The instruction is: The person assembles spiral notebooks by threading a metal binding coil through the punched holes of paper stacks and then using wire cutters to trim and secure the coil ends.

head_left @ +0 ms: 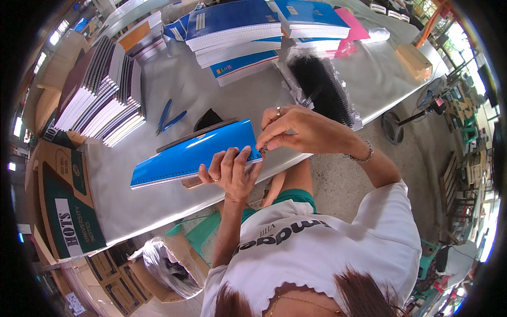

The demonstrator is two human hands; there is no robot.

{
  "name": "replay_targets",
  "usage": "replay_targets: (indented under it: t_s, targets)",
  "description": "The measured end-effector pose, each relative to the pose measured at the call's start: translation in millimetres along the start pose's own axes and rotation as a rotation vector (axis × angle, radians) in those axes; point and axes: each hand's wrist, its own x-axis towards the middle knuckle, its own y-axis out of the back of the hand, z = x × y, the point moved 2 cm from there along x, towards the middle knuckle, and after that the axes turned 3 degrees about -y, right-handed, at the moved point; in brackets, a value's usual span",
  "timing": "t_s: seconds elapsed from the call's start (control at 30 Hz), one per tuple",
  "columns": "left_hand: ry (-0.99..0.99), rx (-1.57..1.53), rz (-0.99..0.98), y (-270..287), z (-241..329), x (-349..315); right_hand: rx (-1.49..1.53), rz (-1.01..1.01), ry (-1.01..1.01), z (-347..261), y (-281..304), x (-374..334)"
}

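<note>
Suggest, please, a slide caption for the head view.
The left hand holds a blue notebook; the right hand pinches a coil at the notebook's corner.

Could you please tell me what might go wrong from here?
The blue notebook might slip if the left hand loosens. The right hand, pinching what looks like a thin coil at the notebook's corner, might bend it. The bracelet could catch on the black coils close by.

Silvery table (pixel 121 185); grey floor (pixel 338 179); green chair (pixel 469 136); bright light at right
</note>
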Motion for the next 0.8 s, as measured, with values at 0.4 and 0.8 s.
replay_targets:
  t_s: [0.4, 0.8]
  targets:
    - [-0.008, 0.037, -0.055, 0.0, -2.0, 5.5, -0.156, -0.030, 0.132, 2.0, -0.1, 5.9]
    - [-0.053, 0.075, -0.043, 1.7, -1.7, 2.8, -0.191, -0.022, 0.157, 0.3, -3.3, 3.5]
